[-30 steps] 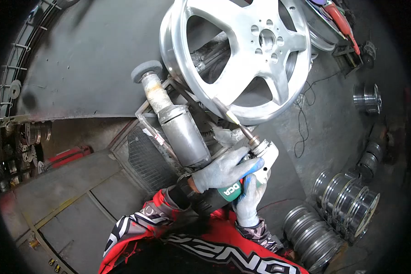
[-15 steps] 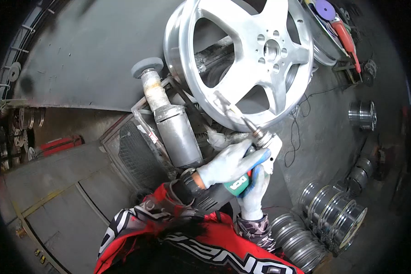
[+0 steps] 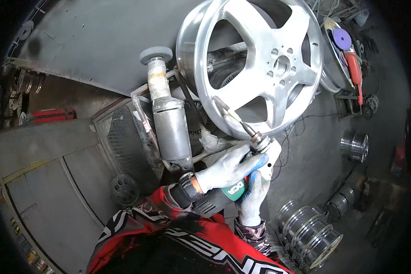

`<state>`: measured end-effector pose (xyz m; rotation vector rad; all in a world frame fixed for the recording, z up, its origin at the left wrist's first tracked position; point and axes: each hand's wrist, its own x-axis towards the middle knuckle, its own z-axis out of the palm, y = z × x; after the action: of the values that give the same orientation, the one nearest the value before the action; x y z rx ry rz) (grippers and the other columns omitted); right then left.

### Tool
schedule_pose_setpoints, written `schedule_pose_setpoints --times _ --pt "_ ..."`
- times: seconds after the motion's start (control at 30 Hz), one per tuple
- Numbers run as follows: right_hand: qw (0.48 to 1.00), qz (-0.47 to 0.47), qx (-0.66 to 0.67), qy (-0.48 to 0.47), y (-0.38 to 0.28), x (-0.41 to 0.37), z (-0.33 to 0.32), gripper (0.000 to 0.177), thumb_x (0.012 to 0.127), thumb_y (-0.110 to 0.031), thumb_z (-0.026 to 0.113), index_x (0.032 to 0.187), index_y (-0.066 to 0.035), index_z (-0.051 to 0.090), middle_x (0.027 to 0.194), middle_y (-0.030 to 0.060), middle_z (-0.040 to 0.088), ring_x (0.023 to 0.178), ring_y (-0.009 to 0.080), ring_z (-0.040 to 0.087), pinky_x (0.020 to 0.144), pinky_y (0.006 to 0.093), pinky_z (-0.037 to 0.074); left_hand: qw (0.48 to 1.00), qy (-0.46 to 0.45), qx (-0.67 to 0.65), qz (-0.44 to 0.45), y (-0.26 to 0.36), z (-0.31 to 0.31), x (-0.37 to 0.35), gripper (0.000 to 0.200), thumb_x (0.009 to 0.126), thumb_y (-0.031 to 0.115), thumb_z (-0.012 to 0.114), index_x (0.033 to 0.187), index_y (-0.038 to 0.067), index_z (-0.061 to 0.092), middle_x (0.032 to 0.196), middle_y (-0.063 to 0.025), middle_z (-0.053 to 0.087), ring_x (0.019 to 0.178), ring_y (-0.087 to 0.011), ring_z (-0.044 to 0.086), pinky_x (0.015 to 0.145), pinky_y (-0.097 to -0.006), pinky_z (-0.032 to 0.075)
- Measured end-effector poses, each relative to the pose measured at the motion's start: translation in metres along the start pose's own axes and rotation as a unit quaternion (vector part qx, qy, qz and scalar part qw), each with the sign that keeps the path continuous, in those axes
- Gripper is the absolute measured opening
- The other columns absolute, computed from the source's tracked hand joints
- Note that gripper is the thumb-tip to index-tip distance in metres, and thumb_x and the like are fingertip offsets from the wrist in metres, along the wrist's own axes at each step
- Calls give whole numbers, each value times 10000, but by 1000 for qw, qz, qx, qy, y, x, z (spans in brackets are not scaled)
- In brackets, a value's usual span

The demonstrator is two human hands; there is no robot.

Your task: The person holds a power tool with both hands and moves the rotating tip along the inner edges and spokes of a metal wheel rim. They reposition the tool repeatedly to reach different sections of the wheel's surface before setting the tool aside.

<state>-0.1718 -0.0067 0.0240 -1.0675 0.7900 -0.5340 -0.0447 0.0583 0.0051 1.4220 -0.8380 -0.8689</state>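
Note:
Both my hands wear white gloves with blue-coated fingertips. They grip a green and grey power grinder (image 3: 235, 191) marked DCA. My left hand (image 3: 228, 169), with a watch at the wrist, wraps over its front from the left. From below, my right hand (image 3: 253, 196) closes around the body on the other side. A slim rod-shaped attachment (image 3: 246, 128) sticks out of the grinder's pale head and points up and left. Its blurred tip overlaps the lower left spoke and rim of a shiny five-spoke alloy wheel (image 3: 265, 36), which is propped up in front of me.
Left of the wheel stands a grey motor (image 3: 171, 132) with a round buffing disc (image 3: 156, 55) on top. A red polisher (image 3: 353, 68) with a purple pad lies at right. Stacked wheel rims (image 3: 308, 233) sit lower right. A cable (image 3: 285, 155) runs over the floor.
The view has shifted, so the wheel and motor appear further right. Both hands keep hold of the grinder, and its tip stays at the lower left of the wheel.

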Motion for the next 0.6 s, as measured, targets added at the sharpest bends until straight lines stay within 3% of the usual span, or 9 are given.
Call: schedule_pose_setpoints --times 0.07,0.2,0.23,0.3,0.33,0.43,0.5,0.6 --pt "998 -15 -61 -2 1 9 -16 664 956 -228 684 1481 -12 340 1360 110 533 1228 185 531 1062 346 413 991 14 66 116 -10 5 6 366 1045 203 515 1345 -5 541 1185 -235 608 1073 -372 620 921 -430 487" --pt "996 -54 -61 21 -24 37 -14 654 981 -200 650 1503 -5 307 1392 143 505 1248 216 522 1069 368 417 986 16 29 164 11 4 43 354 1058 196 488 1343 -4 550 1184 -213 607 1092 -358 608 939 -420 481" --pt "998 -42 -48 20 -33 45 -10 654 987 -173 642 1512 -5 290 1403 152 494 1252 218 522 1064 377 428 994 8 -9 107 14 5 52 357 1062 210 481 1336 -8 554 1159 -191 607 1063 -333 612 942 -399 475" --pt "997 -60 -38 13 -40 54 -4 661 984 -140 637 1516 3 271 1401 160 492 1255 224 520 1063 382 430 992 -9 -41 120 6 8 73 361 1061 217 482 1338 -4 553 1172 -186 604 1066 -311 612 941 -390 470" --pt "997 -59 -39 9 -40 55 -4 661 984 -140 637 1516 3 271 1401 160 492 1255 224 520 1063 382 430 996 -36 -25 81 12 2 73 370 1059 225 486 1331 -17 550 1221 -188 605 1114 -302 608 970 -383 461" --pt "997 -54 -51 15 -36 54 -9 688 972 -147 650 1517 13 262 1389 158 498 1250 223 522 1056 372 434 989 21 -40 144 12 5 63 371 1041 202 509 1334 -20 555 1271 -212 591 1167 -330 597 1006 -406 459" --pt "992 -71 -99 -20 -26 47 -21 716 950 -143 667 1514 20 257 1383 156 499 1240 219 525 1058 363 427 996 -13 -77 33 29 -2 41 408 978 144 565 1358 -4 554 1308 -267 558 1217 -418 571 1069 -475 445" --pt "995 -45 -87 -22 -25 29 -17 755 892 -122 722 1496 16 290 1370 137 503 1246 217 513 1086 373 393 996 38 -74 -26 7 13 21 432 1029 163 529 1390 -71 493 1374 -280 542 1283 -369 550 1119 -434 402"
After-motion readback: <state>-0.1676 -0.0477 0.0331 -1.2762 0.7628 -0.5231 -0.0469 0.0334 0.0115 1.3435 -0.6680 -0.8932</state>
